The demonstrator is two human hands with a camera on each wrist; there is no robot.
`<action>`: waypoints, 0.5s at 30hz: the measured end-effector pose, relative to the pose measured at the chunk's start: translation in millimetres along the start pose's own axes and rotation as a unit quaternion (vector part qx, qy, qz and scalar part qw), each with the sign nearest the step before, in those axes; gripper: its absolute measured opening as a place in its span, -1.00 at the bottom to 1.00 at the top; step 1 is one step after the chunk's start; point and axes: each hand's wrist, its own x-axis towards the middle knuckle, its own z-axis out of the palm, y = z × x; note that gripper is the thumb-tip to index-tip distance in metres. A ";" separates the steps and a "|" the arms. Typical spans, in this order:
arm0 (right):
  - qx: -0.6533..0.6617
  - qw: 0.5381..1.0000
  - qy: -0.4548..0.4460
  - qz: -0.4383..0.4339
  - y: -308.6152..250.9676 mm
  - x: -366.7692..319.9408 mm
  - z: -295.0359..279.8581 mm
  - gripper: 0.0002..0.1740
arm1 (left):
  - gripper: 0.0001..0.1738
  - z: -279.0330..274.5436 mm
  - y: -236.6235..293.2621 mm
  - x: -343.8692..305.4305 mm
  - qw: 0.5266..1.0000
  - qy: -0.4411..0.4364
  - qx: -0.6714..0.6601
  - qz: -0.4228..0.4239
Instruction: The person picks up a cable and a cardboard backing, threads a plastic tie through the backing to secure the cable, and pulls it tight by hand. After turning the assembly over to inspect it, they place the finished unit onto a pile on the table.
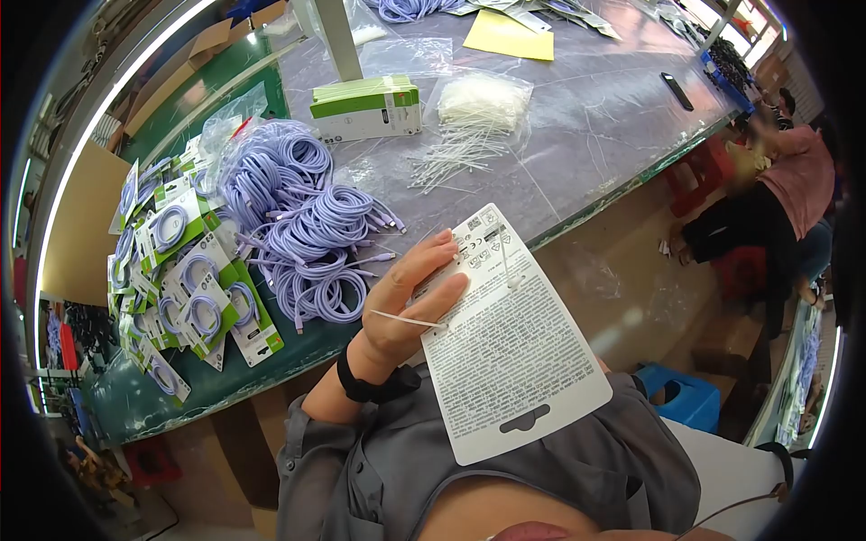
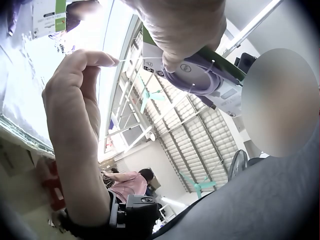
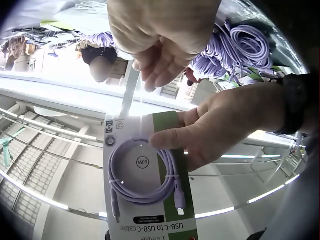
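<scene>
My left hand (image 1: 397,307) holds a cardboard package card (image 1: 523,361) by its edge, with fingers on the printed white back that faces the head camera. In the right wrist view, the left thumb lies over a coiled lilac USB-C cable (image 3: 114,170) fixed to the card's white-and-green front. One thin white cable tie (image 1: 406,318) sticks out beside the left hand; another (image 1: 508,257) stands out from the card's back. My right hand (image 3: 162,30) pinches a thin white strand (image 3: 141,107) running from the cable side. The card hides most of this hand in the head view.
Lilac cable bundles (image 1: 316,234) and a pile of carded cables (image 1: 194,298) lie on the table's left. Behind them stand a stack of green-white cards (image 1: 365,113) and a bag of white ties (image 1: 483,104). A phone (image 1: 677,92) lies far right; another person (image 1: 794,180) sits beyond.
</scene>
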 end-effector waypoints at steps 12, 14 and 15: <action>-0.002 1.000 0.001 0.015 -16.3 -4.9 -2.0 -0.37 | -0.57 6.0 4.0 5.7 1.000 -0.010 0.001 0.019; 0.003 1.000 0.006 0.010 -15.6 -6.4 -1.9 -0.38 | -0.58 6.6 5.2 6.1 1.000 -0.011 0.006 0.019; 0.008 1.000 0.011 0.006 -15.3 -7.2 -1.9 -0.40 | -0.59 6.9 5.8 6.2 1.000 -0.010 0.011 0.018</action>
